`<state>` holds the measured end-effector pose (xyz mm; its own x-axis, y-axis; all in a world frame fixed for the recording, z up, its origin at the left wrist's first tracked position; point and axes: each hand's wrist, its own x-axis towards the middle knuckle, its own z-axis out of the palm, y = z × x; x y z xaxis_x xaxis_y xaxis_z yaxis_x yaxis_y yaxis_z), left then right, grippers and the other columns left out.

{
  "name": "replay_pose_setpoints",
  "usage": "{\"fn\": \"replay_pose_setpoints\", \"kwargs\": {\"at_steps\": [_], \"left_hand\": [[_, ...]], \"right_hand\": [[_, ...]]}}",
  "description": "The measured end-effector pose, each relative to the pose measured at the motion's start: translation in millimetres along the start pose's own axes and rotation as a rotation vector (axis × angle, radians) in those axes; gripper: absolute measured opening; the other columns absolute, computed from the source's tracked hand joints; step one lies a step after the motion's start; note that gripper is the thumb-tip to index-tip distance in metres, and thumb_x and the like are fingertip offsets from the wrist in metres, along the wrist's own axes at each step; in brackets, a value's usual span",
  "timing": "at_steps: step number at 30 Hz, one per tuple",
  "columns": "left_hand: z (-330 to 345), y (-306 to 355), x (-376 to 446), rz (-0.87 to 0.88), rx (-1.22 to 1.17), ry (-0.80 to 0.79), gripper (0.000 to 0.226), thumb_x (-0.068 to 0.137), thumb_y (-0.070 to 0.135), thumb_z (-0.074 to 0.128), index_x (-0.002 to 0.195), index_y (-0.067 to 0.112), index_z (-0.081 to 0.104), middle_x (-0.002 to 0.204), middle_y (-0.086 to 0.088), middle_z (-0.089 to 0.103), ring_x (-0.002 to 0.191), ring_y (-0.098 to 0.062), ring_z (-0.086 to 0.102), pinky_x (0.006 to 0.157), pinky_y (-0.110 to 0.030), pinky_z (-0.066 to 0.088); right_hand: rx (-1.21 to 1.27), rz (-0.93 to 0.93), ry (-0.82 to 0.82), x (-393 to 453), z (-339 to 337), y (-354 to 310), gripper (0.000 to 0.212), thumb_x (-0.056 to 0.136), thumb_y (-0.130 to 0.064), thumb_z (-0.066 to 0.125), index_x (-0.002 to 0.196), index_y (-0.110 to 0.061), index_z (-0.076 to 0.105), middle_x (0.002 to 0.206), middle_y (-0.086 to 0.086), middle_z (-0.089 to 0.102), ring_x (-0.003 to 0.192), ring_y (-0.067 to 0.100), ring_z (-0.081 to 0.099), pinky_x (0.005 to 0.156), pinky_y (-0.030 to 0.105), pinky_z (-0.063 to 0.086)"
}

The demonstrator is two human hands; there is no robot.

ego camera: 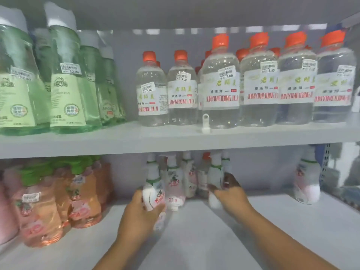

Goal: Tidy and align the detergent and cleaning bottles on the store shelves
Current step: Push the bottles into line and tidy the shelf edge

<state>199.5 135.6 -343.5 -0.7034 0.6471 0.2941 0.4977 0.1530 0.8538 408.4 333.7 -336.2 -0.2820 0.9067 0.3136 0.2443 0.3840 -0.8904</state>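
Work looked midway: on the lower shelf (272,211), the left hand (136,215) was wrapped round one pump bottle (153,193) and the right hand (231,193) round another (215,176). Clear bottles (257,84) above stood aligned; a stray bottle (306,182) remained well apart.

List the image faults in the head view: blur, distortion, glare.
Head view: the hands, left hand and right hand, and their white bottles are motion-blurred; the orange caps smear at their edges; wide-angle bending tilts the green bottles; lighting flat, no strong glare.
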Motion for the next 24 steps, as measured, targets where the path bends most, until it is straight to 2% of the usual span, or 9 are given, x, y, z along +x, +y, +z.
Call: {"fn": "replay_pose_setpoints", "kwargs": {"at_steps": [4, 6, 9, 11, 13, 15, 19, 22, 24], "left_hand": [[-24.8, -30.7, 46.5, -0.067, 0.090, 0.237, 0.028, 0.077, 0.046, 0.083, 0.084, 0.022, 0.070, 0.060, 0.010, 0.070, 0.056, -0.006, 0.067, 0.059, -0.031, 0.055], [-26.5, -42.4, 64.6, -0.133, 0.007, 0.214, 0.033, 0.076, 0.045, 0.085, 0.093, 0.020, 0.072, 0.070, 0.005, 0.073, 0.069, -0.022, 0.072, 0.073, -0.038, 0.060], [-24.6, -44.1, 71.1, -0.180, -0.006, 0.217, 0.049, 0.074, 0.045, 0.088, 0.106, 0.011, 0.072, 0.087, -0.007, 0.075, 0.087, -0.032, 0.074, 0.084, -0.043, 0.059], [-20.2, -34.5, 64.6, 0.003, 0.110, 0.438, 0.057, 0.068, 0.043, 0.093, 0.099, -0.001, 0.073, 0.079, -0.017, 0.073, 0.077, -0.037, 0.072, 0.072, -0.041, 0.061], [-13.1, -15.7, 50.9, 0.214, 0.092, 0.571, 0.037, 0.068, 0.037, 0.093, 0.086, 0.014, 0.070, 0.063, 0.001, 0.067, 0.061, -0.028, 0.064, 0.052, -0.025, 0.051], [2.7, 8.4, 42.4, 0.295, -0.038, 0.384, 0.028, 0.075, 0.037, 0.085, 0.089, 0.027, 0.062, 0.073, 0.010, 0.066, 0.067, -0.017, 0.063, 0.056, -0.021, 0.049], [57.3, 36.4, 45.4, 0.151, -0.102, 0.115, 0.078, 0.071, 0.041, 0.092, 0.135, 0.025, 0.050, 0.122, 0.004, 0.063, 0.109, -0.017, 0.066, 0.091, -0.038, 0.057], [75.1, 36.4, 46.4, 0.163, -0.102, 0.111, 0.066, 0.078, 0.033, 0.088, 0.134, 0.027, 0.053, 0.120, -0.001, 0.064, 0.108, -0.022, 0.068, 0.091, -0.043, 0.058], [72.1, 34.6, 42.8, 0.162, -0.128, 0.121, 0.058, 0.080, 0.027, 0.086, 0.130, 0.029, 0.056, 0.111, 0.000, 0.066, 0.099, -0.017, 0.069, 0.086, -0.041, 0.059]], "right_hand": [[-0.032, 0.043, 0.130, 12.0, -12.3, 11.8, 0.044, 0.063, -0.048, 0.091, 0.094, -0.033, 0.064, 0.083, -0.019, 0.071, 0.073, -0.004, 0.067, 0.056, 0.015, 0.048], [-0.036, 0.067, 0.232, 17.1, -33.2, 18.8, 0.043, 0.063, -0.048, 0.090, 0.089, -0.032, 0.060, 0.080, -0.016, 0.069, 0.069, -0.001, 0.067, 0.052, 0.017, 0.047], [-0.121, 0.082, 0.317, 25.3, -68.3, 33.5, 0.045, 0.070, -0.045, 0.090, 0.093, -0.028, 0.056, 0.086, -0.014, 0.063, 0.078, 0.015, 0.063, 0.068, 0.033, 0.047], [-0.131, 0.090, 0.331, 27.6, -80.8, 43.5, 0.048, 0.073, -0.043, 0.090, 0.102, -0.025, 0.055, 0.089, -0.013, 0.061, 0.079, 0.017, 0.059, 0.071, 0.035, 0.044], [-0.091, 0.083, 0.326, 27.6, -83.9, 46.4, 0.047, 0.077, -0.039, 0.088, 0.106, -0.024, 0.054, 0.091, -0.014, 0.061, 0.082, 0.019, 0.060, 0.068, 0.033, 0.042], [-0.070, 0.022, 0.356, 24.5, -81.4, 40.0, 0.045, 0.079, -0.031, 0.088, 0.107, -0.022, 0.053, 0.090, -0.015, 0.057, 0.088, 0.024, 0.060, 0.064, 0.029, 0.043], [-0.034, -0.369, 0.581, 5.3, -58.0, 13.4, 0.024, 0.088, -0.028, 0.074, 0.103, -0.026, 0.056, 0.094, -0.015, 0.052, 0.083, 0.011, 0.057, 0.071, 0.018, 0.044], [-0.011, -0.410, 0.271, 4.2, -23.3, -14.5, 0.016, 0.090, -0.017, 0.069, 0.097, -0.025, 0.058, 0.094, -0.011, 0.062, 0.081, 0.010, 0.064, 0.065, 0.014, 0.046], [-0.062, -0.295, 0.095, 18.8, -6.1, -32.1, 0.020, 0.093, -0.015, 0.069, 0.112, -0.018, 0.063, 0.106, -0.002, 0.065, 0.090, 0.021, 0.068, 0.069, 0.018, 0.047]]}}
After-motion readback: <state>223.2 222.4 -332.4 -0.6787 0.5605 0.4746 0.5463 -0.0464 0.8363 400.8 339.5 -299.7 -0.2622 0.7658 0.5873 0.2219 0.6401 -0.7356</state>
